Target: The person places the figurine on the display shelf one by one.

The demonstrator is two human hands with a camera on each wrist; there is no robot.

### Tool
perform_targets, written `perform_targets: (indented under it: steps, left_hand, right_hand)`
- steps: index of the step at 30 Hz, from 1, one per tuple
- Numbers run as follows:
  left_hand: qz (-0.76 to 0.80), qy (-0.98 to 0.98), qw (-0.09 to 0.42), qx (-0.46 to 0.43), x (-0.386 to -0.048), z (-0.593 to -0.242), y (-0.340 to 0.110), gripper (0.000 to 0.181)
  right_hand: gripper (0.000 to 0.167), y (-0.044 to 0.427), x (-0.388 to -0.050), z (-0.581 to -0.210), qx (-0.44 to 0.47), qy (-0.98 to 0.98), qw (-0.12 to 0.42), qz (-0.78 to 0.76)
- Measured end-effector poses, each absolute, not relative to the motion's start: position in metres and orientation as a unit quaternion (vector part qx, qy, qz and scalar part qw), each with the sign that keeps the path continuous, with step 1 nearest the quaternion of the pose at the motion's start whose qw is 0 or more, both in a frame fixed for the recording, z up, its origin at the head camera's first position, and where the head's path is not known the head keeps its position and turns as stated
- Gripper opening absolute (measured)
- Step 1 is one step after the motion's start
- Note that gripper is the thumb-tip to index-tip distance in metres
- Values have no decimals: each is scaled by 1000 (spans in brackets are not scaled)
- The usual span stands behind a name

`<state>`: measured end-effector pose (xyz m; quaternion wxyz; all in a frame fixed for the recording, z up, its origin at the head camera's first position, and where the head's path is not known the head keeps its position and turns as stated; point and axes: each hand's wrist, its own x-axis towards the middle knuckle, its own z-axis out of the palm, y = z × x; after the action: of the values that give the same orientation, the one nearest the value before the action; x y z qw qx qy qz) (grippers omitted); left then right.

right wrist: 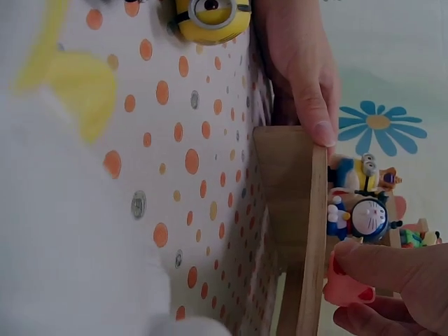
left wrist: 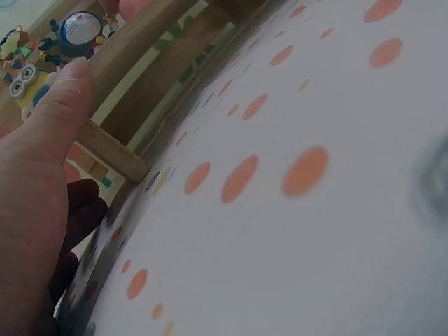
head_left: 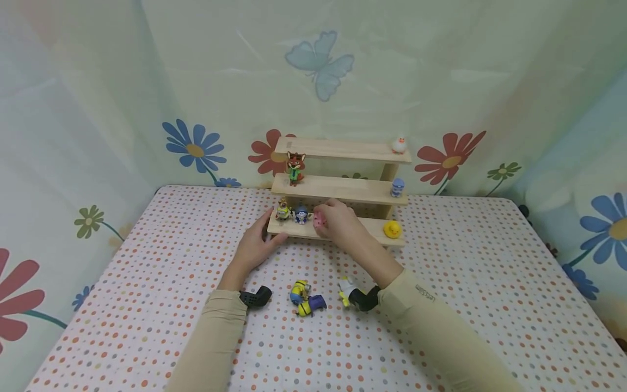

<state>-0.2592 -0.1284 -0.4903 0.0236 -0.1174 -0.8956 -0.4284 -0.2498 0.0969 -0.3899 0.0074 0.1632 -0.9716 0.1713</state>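
Observation:
In the head view my right hand pinches a small pink figure at the bottom step of a three-tier wooden shelf. The right wrist view shows the pink figure between thumb and fingers, at the board's edge. My left hand holds the left end of that bottom step, thumb on its front edge and fingers around the side. Between the hands stand a minion figure and a blue Doraemon figure. A yellow duck sits at the step's right end.
A fox figure and a blue figure stand on the middle tier, a white figure on the top one. Nearer me lie two minion figures, one blue-and-yellow and one purple-and-yellow, and a white-and-yellow figure.

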Motion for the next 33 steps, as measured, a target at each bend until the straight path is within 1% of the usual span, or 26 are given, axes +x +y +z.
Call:
perform_targets:
  steps: [16,23,29,33]
  left_hand:
    - [-422,-899,25,-113,-260,-492,-128,93]
    - [-425,-898,19,-112,-258,-494,-127,93]
    - [-424,-898,22,-115,-259,-495,-127,92]
    - [-418,-901,27,-117,-260,-493,-129,91]
  right_hand:
    - [36,95,-253,-394,174,-967,22,184]
    - [41,99,-250,-394,169,-969,22,178]
    - [37,112,-234,-385,140,-974,26,176]
    - [32,113,-213,-379,159,-973,24,169]
